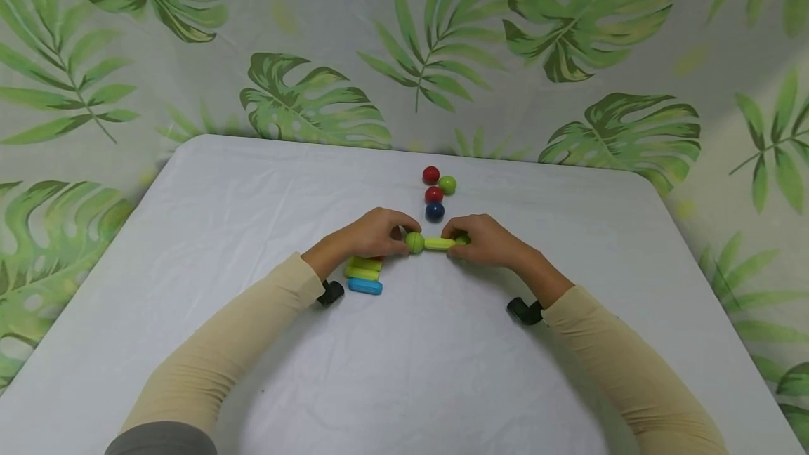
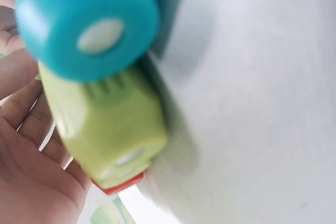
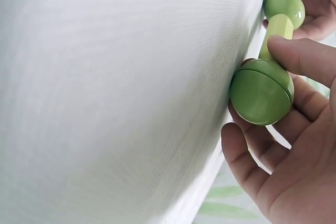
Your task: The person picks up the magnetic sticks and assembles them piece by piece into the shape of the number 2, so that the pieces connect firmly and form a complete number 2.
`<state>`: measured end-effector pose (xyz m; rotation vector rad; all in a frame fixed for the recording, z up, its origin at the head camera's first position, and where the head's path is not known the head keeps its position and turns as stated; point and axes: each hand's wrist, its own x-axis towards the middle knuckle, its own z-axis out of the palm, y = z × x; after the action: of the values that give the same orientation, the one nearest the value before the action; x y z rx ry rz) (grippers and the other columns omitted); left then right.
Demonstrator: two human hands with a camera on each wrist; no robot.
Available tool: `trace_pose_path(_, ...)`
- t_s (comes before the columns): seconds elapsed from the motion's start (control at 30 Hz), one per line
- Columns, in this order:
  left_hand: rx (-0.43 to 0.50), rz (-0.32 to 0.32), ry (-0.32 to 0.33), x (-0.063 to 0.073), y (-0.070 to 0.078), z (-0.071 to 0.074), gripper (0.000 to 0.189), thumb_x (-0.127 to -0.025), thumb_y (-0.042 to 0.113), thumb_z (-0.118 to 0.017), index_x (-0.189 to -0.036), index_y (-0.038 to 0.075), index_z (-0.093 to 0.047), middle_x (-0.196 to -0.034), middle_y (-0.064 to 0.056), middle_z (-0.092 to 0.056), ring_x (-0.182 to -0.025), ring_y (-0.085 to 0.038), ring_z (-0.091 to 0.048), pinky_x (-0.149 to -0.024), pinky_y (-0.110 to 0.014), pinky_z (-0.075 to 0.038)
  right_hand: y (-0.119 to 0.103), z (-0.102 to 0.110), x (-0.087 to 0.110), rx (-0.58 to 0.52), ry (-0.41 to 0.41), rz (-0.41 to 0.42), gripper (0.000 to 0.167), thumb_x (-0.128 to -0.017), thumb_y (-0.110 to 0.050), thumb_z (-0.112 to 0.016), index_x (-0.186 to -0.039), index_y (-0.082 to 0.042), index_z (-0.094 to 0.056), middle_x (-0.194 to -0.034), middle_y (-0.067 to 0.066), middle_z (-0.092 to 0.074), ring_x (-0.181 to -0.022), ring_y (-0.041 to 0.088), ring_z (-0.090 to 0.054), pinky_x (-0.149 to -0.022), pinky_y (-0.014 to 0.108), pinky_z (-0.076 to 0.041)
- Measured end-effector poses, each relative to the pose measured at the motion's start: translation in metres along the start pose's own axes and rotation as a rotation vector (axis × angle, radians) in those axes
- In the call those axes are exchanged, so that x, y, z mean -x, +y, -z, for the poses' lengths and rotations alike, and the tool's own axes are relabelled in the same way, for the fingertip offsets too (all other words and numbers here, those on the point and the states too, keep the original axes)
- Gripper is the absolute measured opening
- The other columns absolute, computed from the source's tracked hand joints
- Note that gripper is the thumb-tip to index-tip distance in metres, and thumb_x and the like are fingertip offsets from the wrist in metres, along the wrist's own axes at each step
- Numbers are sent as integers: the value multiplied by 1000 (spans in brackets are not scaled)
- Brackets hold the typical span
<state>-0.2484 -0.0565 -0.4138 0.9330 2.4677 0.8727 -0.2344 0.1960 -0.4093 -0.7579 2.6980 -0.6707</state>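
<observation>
Two green balls, the left one (image 1: 414, 242) and the right one (image 3: 262, 95), sit at either end of a short yellow-green rod (image 1: 438, 244), making a dumbbell shape. My left hand (image 1: 376, 232) pinches the left ball between thumb and fingers. With thumb and fingers, my right hand (image 1: 485, 239) grips the other end, where rod and right ball meet; in the head view that ball is mostly hidden. Under the left wrist lie a blue rod (image 1: 365, 286), yellow-green rods (image 1: 362, 274) and a red piece (image 2: 123, 183), partly covered by the hand.
Beyond the hands, two red balls (image 1: 431, 175), a green ball (image 1: 447, 185) and a dark blue ball (image 1: 435, 212) cluster on the white-covered table (image 1: 404, 371). A leaf-patterned cloth (image 1: 455, 118) hangs behind the table's far edge.
</observation>
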Motion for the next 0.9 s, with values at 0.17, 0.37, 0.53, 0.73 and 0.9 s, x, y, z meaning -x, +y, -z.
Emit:
trace_pose_path(0.17,12,8,-24,-1,0,2,42,-91,14,-70,-132,10,-63,-132,-5,-66,-107,-20,-64,-96,-32,-53,-1,-1,0,-2,5,-6,18,-87,-13,-71,-104,-11,-70,-95,2,-71,-88,17,-59,-87,37,-52)
trace_pose_path(0.37,3,6,-36,-5,-1,2,45,-90,16,-71,-134,11,-62,-136,-6,-63,-107,-21,-62,-98,-33,-52,-3,-2,1,-15,14,-19,16,-88,-14,-72,-103,-11,-70,-95,3,-70,-87,17,-58,-85,36,-51)
trace_pose_path(0.53,-15,9,-48,-8,1,1,45,-89,18,-73,-133,13,-64,-134,-5,-63,-104,-20,-61,-95,-32,-52,-2,-2,2,-15,29,-17,15,-88,-14,-73,-101,-10,-69,-93,3,-70,-85,17,-58,-83,34,-50)
trace_pose_path(0.73,-38,17,-82,-11,2,4,44,-89,20,-74,-132,15,-64,-133,-5,-63,-104,-19,-60,-95,-31,-52,-1,-2,2,-24,26,-27,16,-89,-15,-72,-104,-10,-69,-95,4,-69,-86,17,-58,-83,35,-50)
trace_pose_path(0.9,-26,43,-108,-14,1,9,43,-89,21,-74,-131,16,-65,-131,-2,-64,-102,-18,-60,-92,-29,-52,-4,0,5,22,38,-36,24,-90,-17,-70,-111,-7,-68,-104,7,-70,-94,22,-59,-89,40,-51)
